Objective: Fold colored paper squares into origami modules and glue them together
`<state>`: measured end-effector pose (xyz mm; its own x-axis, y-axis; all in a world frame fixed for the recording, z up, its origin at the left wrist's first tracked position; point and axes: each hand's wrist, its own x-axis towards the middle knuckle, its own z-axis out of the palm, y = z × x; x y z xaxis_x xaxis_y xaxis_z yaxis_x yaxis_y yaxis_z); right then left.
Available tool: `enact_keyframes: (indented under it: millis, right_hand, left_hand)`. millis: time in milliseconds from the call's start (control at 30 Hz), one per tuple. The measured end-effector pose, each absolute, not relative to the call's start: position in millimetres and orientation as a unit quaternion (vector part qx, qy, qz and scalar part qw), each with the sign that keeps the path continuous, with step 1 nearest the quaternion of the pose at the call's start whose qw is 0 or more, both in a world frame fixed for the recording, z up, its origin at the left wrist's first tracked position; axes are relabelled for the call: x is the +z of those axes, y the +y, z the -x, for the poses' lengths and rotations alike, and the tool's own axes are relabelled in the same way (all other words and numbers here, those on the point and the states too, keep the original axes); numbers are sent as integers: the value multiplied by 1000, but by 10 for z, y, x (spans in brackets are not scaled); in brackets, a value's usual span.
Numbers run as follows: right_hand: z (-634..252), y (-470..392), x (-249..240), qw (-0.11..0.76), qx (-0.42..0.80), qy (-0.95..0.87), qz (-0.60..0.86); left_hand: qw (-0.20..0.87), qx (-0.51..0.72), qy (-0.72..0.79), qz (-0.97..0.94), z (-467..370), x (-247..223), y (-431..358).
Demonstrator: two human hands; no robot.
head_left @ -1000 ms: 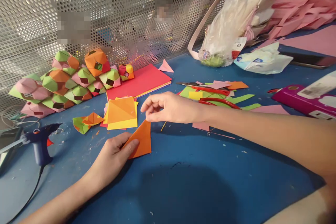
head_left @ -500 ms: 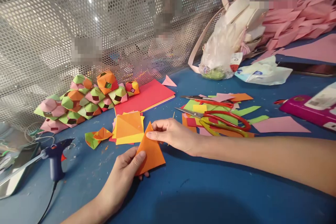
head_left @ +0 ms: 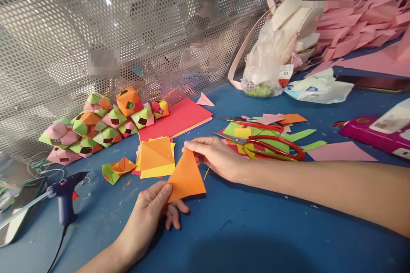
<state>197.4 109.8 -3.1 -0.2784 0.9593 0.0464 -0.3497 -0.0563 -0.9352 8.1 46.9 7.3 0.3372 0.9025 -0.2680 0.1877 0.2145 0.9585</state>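
An orange paper folded into a triangle [head_left: 187, 178] is held up off the blue table between both hands. My left hand [head_left: 155, 204] pinches its lower left corner between thumb and forefinger, the other fingers loosely curled beneath. At the top point, my right hand [head_left: 216, 157] grips the paper between thumb and fingers. Just behind lies a stack of square paper sheets [head_left: 156, 153], orange on top with yellow below. Left of that stack sits a small folded piece in orange and green [head_left: 118, 168].
Folded paper balls [head_left: 105, 123] are heaped by the perforated metal screen [head_left: 64, 30], beside red sheets [head_left: 179, 115]. Scissors [head_left: 275, 143] lie on paper scraps at right. A glue gun [head_left: 66, 196] stands at left. A backpack [head_left: 288, 21] and pink strips [head_left: 368, 25] fill the back right.
The triangle has turned slightly and its lower edge has risen. My left fingers have loosened and spread below the paper. My right hand has moved to the very tip.
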Motion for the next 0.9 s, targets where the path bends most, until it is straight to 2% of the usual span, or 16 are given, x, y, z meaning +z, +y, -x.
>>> enact_keyframes:
  millis: [100,167,300,533,700,900]
  right_hand:
    - [-1960,1085,-60,450,693,-478,298]
    - [-1950,1041,-69,419,680,-514,313]
    - [-1935,960,-79,416,605,-572,365]
    - [-1920,960,-139,408,631,-573,328]
    - [-1939,960,-205,395,646,-597,264]
    - [-1950,935,-195,378,618,-622,297]
  left_hand:
    - [600,341,489,-534,-70,59,487]
    - [566,357,497,-553,-52,40,499]
    - [392,411,506,-649,9,-46,528]
    - [283,320,520,-739,80,-174,557]
    - [355,347,521,-694,63,-181,584]
    - [432,386,512,-634,53,-127,596]
